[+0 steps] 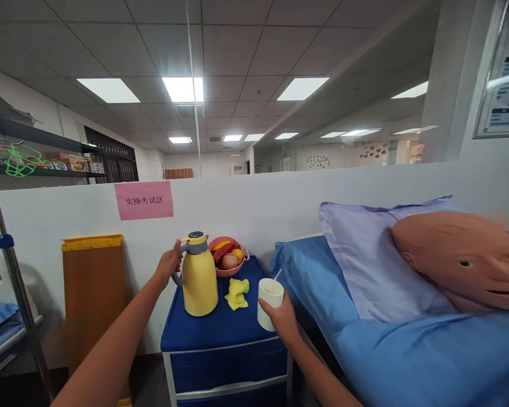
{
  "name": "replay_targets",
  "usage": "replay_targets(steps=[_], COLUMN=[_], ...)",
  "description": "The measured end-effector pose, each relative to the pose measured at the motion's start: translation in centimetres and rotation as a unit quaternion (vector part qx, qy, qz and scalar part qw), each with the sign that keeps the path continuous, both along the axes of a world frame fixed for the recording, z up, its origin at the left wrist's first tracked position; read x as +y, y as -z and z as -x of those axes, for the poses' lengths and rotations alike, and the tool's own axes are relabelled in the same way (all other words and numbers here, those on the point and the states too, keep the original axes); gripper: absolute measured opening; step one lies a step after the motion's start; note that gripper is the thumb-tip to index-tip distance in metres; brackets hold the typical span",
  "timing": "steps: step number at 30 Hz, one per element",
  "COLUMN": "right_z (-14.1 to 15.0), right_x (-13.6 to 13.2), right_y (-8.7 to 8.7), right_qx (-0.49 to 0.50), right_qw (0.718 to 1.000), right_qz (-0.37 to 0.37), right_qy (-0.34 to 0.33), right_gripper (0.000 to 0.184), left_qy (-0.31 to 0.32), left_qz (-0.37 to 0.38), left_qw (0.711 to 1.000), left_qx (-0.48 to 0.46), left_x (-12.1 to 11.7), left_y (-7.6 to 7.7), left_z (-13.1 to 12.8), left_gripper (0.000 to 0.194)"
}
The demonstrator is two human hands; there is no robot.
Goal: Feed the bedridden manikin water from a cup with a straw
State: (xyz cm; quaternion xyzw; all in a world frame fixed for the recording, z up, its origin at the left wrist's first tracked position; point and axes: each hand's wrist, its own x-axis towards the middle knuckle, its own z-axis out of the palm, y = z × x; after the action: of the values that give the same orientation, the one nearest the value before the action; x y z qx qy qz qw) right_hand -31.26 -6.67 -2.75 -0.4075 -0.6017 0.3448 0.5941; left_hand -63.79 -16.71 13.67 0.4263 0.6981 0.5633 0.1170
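Note:
My left hand [168,264] is closed round the grey handle of a yellow thermos jug [200,284], its thumb up by the lid. The jug stands upright on a blue bedside cabinet [233,330]. A white cup [266,316] is in my right hand [283,317], at the cabinet's right front edge; whether its base touches the top I cannot tell. A thin white stick, perhaps a spoon or straw, pokes out of the cup. Between jug and cup lies a crumpled yellow cloth [237,294]. Behind it sits a pink basket [227,272] of fruit.
On the right, a mannequin [462,260] lies on a lilac pillow [352,249] under a blue quilt [407,362]. At left stand a brown board [94,299] and a metal pole [14,282]. A white half wall [254,209] with glass above closes off the back.

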Motion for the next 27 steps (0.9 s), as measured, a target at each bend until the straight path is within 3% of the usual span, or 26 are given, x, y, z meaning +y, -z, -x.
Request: replay_targets(steps=[4, 7, 10, 13, 17, 22, 27], right_z=[-0.3, -0.4, -0.5, -0.5, -0.5, -0.9, -2.0], right_x=[-2.8, -5.0, -6.8, -8.2, -10.3, -14.0, -18.6], right_y=[-1.1, -2.2, -3.5, -5.2, -8.0, -11.2, -13.3], right_qx=[0.009, 0.015, 0.025, 0.031, 0.036, 0.051, 0.071], right_qw=[1.0, 0.999, 0.999, 0.998, 0.996, 0.992, 0.988], right_qz=[0.001, 0.0, 0.001, 0.003, 0.005, -0.009, -0.022], right_qy=[-0.022, -0.041, -0.046, -0.057, -0.086, -0.112, -0.134], right_gripper=[0.049, 0.046, 0.045, 0.047, 0.048, 0.054, 0.05], left_qy=[0.026, -0.013, -0.043, -0.029, 0.003, 0.058, 0.077], left_qz=[0.026, 0.026, 0.032, 0.033, 0.024, 0.058, 0.121], left_qw=[0.999, 0.999, 0.998, 0.997, 0.993, 0.948, 0.908], left_qx=[-0.03, -0.022, 0.012, 0.058, 0.119, 0.307, 0.394], left_x=[-0.2, -0.7, -1.8, -3.5, -6.3, -10.2, -13.8], left_y=[-0.6, -1.2, -3.1, -6.6, -12.9, -20.3, -24.5], left_z=[-1.2, -2.7, -3.9, -5.2, -8.3, -14.8, -21.2], left_gripper=[0.068, 0.066, 0.064, 0.058, 0.06, 0.066, 0.063])
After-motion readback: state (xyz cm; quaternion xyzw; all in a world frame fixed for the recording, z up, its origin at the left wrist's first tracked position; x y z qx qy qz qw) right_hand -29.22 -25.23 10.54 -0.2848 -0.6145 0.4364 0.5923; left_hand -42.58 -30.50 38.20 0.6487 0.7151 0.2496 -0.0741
